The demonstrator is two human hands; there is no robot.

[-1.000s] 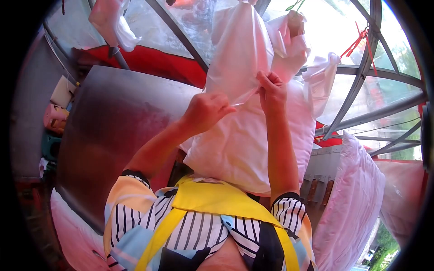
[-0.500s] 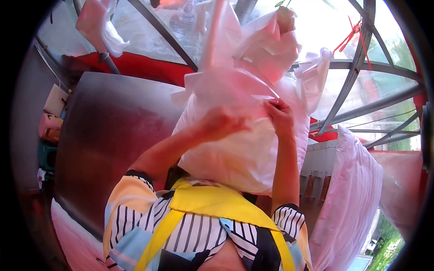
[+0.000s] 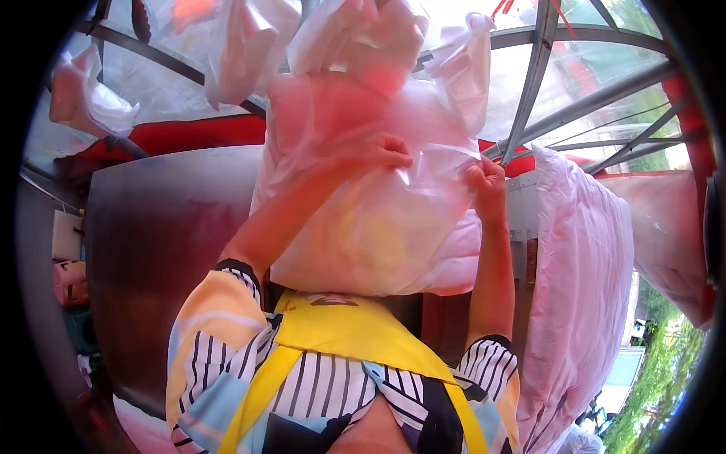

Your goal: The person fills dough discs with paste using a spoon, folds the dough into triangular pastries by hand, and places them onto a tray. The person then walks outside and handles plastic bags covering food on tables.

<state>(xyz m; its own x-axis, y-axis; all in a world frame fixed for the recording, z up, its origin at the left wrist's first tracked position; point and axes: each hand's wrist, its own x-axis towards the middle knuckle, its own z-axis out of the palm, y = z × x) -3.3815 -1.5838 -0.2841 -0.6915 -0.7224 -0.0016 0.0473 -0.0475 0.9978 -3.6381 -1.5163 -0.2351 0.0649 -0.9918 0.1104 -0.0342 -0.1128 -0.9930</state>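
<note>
A thin, translucent plastic bag (image 3: 363,234) is stretched between my two hands and hangs down in front of me. My left hand (image 3: 387,153) is closed, pinching the bag's upper edge. On the other side my right hand (image 3: 485,181) grips the edge too, fingers curled in. Behind the bag lies a white padded quilt (image 3: 463,261), partly covered by it. Bunches of white plastic bags (image 3: 359,38) hang just above my hands.
To the left is a large dark metal surface (image 3: 166,265). A pinkish-white quilt (image 3: 578,303) drapes over something at the right. Metal frame bars (image 3: 597,106) with clear sheeting surround the stall. A pink container (image 3: 69,281) stands at the far left.
My left hand has risen and moved right, now gripping the bag's edge. The bag has spread open downward between my hands. The view has tilted down and shifted.
</note>
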